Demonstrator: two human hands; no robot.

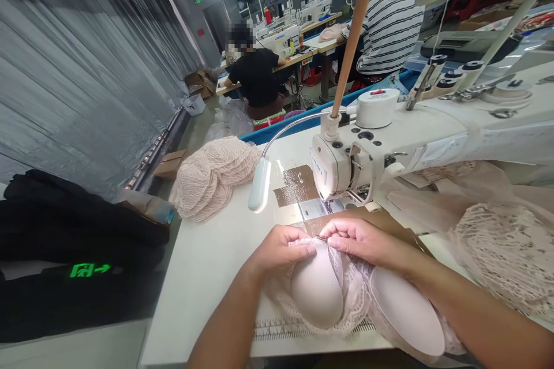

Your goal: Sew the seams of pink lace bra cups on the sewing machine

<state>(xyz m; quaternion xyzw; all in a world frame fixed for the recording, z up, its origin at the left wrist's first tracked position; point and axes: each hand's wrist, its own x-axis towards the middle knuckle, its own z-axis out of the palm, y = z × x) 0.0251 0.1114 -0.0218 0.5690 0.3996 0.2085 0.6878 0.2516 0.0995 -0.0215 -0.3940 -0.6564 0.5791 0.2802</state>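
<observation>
Head view of a sewing station. The left hand [283, 251] is closed in a pinch: thumb and bent fingers grip the upper edge of a pale pink bra [341, 294], at the top of its left cup. The right hand [357, 239] is likewise closed, fingertips pinching the same edge just beside the left hand, so that the two hands almost touch at the garment's centre. What small item, if any, lies between the fingertips cannot be told. The bra lies cups upward on the white table [208, 265], at its near edge, directly in front of the sewing machine [346, 164]; lace trim spreads beneath and between the cups, and the right cup lies under the right forearm.

A printed ruler strip [277, 330] runs along the table's near edge, partly covered by the lace. Bare table surface lies to the left of the hands, up to a stack of pink lace pieces [214, 176] at the far left corner. A gooseneck lamp [259, 184] hangs over the table between that stack and the machine. More lace fabric [506, 253] is heaped on the right, near the right forearm.

Legible marks: a green exit pictogram [89, 270] with arrow, lower left. Lettering on the machine head is too blurred to read. Two other persons sit at benches in the background.
</observation>
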